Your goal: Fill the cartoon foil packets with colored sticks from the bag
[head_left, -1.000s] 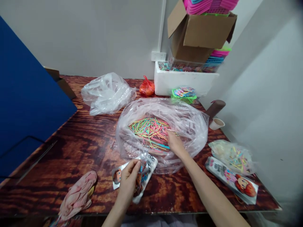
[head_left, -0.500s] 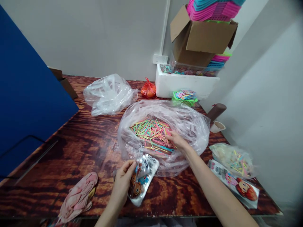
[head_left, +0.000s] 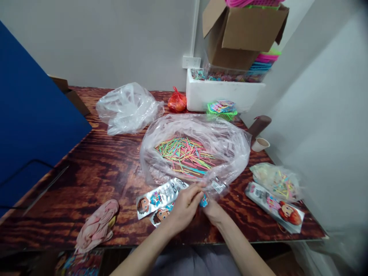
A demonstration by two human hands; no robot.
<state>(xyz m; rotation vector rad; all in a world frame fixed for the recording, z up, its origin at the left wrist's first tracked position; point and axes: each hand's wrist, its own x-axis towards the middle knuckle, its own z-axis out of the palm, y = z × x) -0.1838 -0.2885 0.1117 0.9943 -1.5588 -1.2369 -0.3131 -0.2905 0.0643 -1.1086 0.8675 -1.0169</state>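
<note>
My left hand (head_left: 186, 203) is closed, its fingers pressed around a printed plastic packet (head_left: 204, 200) with a blue cartoon figure. Just right of it, my right hand (head_left: 214, 211) is wrapped around the same packet. The packet's silvery end (head_left: 218, 186) sticks out above my hands, and most of the rest is hidden. More flat printed packets (head_left: 161, 197) with a cartoon face lie beside my left hand. Beyond my hands, a large clear plastic bag (head_left: 235, 153) lies spread open, with many thin coloured sticks (head_left: 184, 151) inside.
To the right are a small bag of sticks (head_left: 280, 182), a packet stack (head_left: 276, 207), a paper cup (head_left: 260, 144) and a brown cylinder (head_left: 260, 124). A pink cloth (head_left: 97, 226) lies front left. Behind stand a white foam box (head_left: 224, 92), a green basket (head_left: 222, 114) and a crumpled bag (head_left: 129, 109).
My right hand has left the sticks and come back beside my left hand. My left hand has moved right with a packet, uncovering other packets on the table. The view has tilted down slightly.
</note>
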